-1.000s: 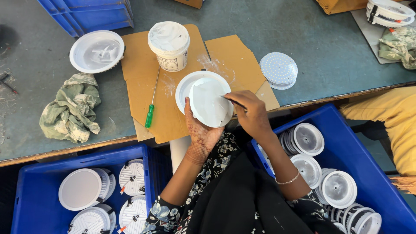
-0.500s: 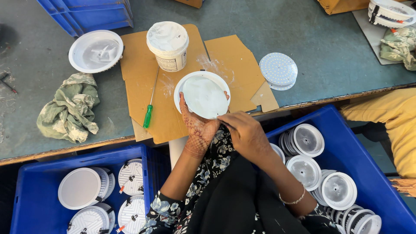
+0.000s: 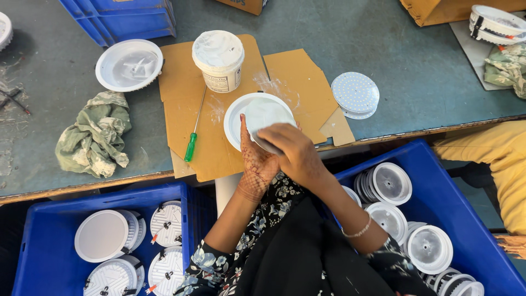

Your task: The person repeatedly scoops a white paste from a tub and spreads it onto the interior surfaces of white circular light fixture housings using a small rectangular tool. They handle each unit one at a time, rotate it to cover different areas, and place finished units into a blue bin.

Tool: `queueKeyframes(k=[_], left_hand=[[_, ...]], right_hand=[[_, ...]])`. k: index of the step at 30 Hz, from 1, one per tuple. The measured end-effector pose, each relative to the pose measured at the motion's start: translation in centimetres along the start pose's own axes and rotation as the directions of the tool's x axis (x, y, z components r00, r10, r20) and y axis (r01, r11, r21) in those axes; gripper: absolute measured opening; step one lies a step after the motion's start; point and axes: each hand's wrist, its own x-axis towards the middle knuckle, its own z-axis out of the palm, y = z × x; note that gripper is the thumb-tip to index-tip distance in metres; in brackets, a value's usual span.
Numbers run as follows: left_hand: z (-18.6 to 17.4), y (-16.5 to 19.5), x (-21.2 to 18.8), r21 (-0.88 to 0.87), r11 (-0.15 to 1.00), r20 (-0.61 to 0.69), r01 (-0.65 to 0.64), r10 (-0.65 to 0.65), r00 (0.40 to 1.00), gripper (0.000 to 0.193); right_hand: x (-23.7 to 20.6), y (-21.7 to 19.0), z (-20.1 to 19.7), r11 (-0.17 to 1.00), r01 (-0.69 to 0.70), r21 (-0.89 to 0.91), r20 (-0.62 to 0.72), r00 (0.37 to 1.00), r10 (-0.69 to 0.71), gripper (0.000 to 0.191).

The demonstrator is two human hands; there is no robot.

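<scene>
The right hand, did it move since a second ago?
Yes. The right hand slid toward the person, from the far right rim of the white round housing to its near edge, judged against the cardboard.

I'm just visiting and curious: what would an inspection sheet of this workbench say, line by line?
Surface: grey-green table, cardboard sheet in the middle.
Job's things: white round housing with a white disc on it; white paste tub and green-handled screwdriver beside it.
Clutter: crumpled rag, perforated round plate, second housing.
Hands: left hand steadies the housing; right hand presses on the disc.
Cables: nothing seen.
Surroundings: blue crates of white fixtures at both sides; a yellow sleeve at right.
</scene>
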Motion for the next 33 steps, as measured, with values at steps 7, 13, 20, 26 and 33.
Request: queueKeyframes(k=[7, 13, 20, 26, 33], left_hand=[[0.6, 0.6, -0.3, -0.015, 0.999, 0.009, 0.041, -0.041, 0.999, 0.087], [0.8, 0.0, -1.3, -0.015, 0.981, 0.163, 0.192, -0.187, 0.969, 0.088], [0.4, -0.8, -1.6, 0.044, 0.996, -0.003, 0.083, -0.083, 0.997, 0.075], [-0.8, -0.6, -1.3, 0.183, 0.982, -0.053, 0.044, -0.035, 0.998, 0.075], [-0.7, 0.2, -1.2, 0.051, 0.993, -0.052, 0.103, -0.101, 0.994, 0.085]], right_hand=[[-2.4, -0.5, -2.5, 0.998, -0.060, 0.030, 0.060, 0.996, 0.058, 0.030], [0.1, 3.0, -3.5, 0.946, -0.306, 0.108, -0.110, 0.942, 0.317, 0.023], [1.5, 2.6, -0.2, 0.970, -0.239, -0.046, -0.177, 0.958, 0.227, 0.026], [-0.1, -0.7, 1.1, 0.974, -0.153, -0.166, -0.160, 0.979, 0.126, 0.047], [-1.9, 0.4, -1.4, 0.929, -0.364, 0.067, -0.109, 0.923, 0.369, 0.024]])
